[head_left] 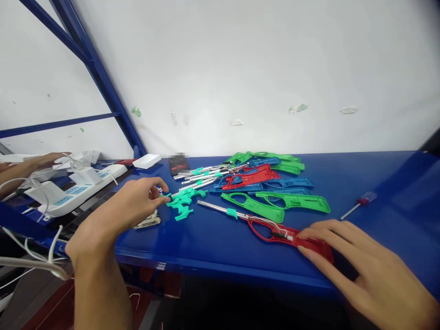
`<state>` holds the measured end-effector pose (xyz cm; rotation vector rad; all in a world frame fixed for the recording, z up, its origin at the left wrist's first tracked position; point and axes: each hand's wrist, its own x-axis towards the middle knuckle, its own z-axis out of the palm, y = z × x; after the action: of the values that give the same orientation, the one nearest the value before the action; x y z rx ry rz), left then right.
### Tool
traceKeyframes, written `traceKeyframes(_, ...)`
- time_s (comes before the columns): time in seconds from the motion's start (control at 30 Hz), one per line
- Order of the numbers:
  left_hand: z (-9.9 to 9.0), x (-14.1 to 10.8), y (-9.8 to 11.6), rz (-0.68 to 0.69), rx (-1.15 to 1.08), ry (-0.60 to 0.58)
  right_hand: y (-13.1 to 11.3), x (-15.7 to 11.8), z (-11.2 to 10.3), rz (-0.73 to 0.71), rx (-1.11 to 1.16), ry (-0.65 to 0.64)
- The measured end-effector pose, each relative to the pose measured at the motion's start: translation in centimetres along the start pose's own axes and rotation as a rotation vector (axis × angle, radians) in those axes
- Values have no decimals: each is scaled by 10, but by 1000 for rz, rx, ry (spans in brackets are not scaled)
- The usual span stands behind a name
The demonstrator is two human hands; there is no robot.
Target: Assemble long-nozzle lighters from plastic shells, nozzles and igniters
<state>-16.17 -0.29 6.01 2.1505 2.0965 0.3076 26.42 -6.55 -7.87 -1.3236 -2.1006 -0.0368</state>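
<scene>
My right hand (357, 261) rests at the handle end of a red lighter half (263, 232), its fingers apart and touching the shell. From that shell a metal tube (215, 206) with a teal clip (232, 213) points left. My left hand (137, 197) hovers beside a pile of teal clips (184, 199), thumb and index finger curled close together; whatever they hold, if anything, is too small to make out. Below its fingers lie some pale metal pieces (149, 221). Behind are green shells (295, 201), red shells (250, 178), blue shells (288, 182) and several more metal tubes (202, 176).
A screwdriver (359, 204) lies at the right of the blue table (213, 263). A black box (178, 165) stands near the wall. Power strips (85, 190) and white cables are on the left, beyond a blue frame (99, 73). Another person's hand (51, 159) shows at far left.
</scene>
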Motion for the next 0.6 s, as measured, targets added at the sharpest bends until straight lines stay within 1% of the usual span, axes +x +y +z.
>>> traceKeyframes(0.07,3,2,-2,12,-16,-41,-2,2,-2,-3,10,-1)
traceKeyframes(0.2,13,3,0,35,-41,-108,-5,4,-4,-2,19,1)
traceKeyframes(0.3,17,3,1,56,-47,-116,-6,5,-4,-7,22,2)
traceKeyframes(0.4,16,3,6,88,-46,-99,-9,6,-6,-9,39,-3)
traceKeyframes(0.5,18,2,26,152,-53,-57,-12,9,-8,-1,54,-34)
traceKeyframes(0.57,25,-1,47,240,-76,-23,-13,9,-10,7,54,-54)
traceKeyframes(0.6,30,-3,58,318,-106,11,-13,9,-10,11,51,-61)
